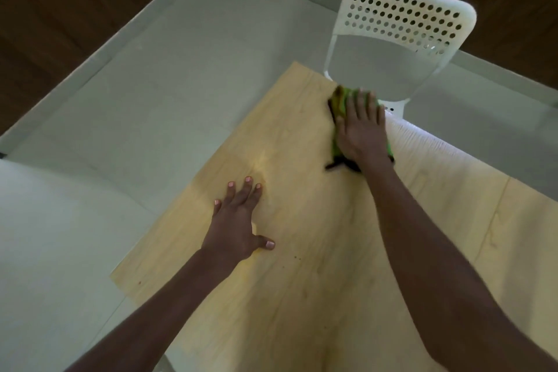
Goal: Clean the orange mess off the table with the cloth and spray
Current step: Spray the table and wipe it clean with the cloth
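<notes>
The green cloth [339,106] lies at the far edge of the wooden counter [317,251], just in front of a white perforated chair [401,24], and the right hand [360,130] lies flat on top of it, fingers [359,103] extended and slightly spread, pressing it down rather than pinching it. The far fingertips are blurred, which suggests a wiping stroke. The cloth shows dark and orange-tinged patches at its far end, so it seems to have taken up some of the mess. The left hand [238,223] rests palm down near the counter's left edge, fingers spread, holding nothing. Just beyond its fingertips a faint yellowish smear [262,163] shows on the wood, and a few small dark specks [297,257] sit near the thumb. No heavy orange mess is visible, so the job looks mostly done, with that smear and the specks probably left to wipe. The spray is not in view.
</notes>
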